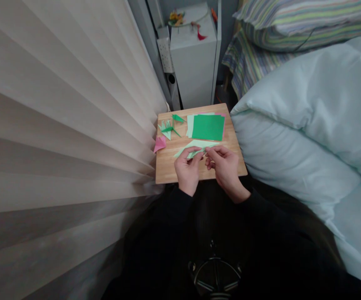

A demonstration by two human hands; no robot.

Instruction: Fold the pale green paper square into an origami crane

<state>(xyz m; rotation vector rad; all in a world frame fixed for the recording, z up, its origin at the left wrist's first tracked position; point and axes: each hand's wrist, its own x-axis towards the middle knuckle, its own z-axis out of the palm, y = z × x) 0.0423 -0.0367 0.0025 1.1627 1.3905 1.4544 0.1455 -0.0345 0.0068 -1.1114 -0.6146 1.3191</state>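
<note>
A partly folded sheet of light green origami paper is held between my two hands over the small wooden table. My left hand pinches its near edge with thumb and forefinger. Close beside it, my right hand pinches the same edge, its other fingers curled under. Beyond them lies a stack of paper squares, a dark green sheet on top, with light green and pink edges showing below. To the left sit folded paper pieces: a light green and green one, a small green one and a pink one.
Pleated curtains hang close along the left. A bed with a pale blue quilt borders the table's right side. Behind the table stands a white cabinet with small ornaments on top. A chair base shows below.
</note>
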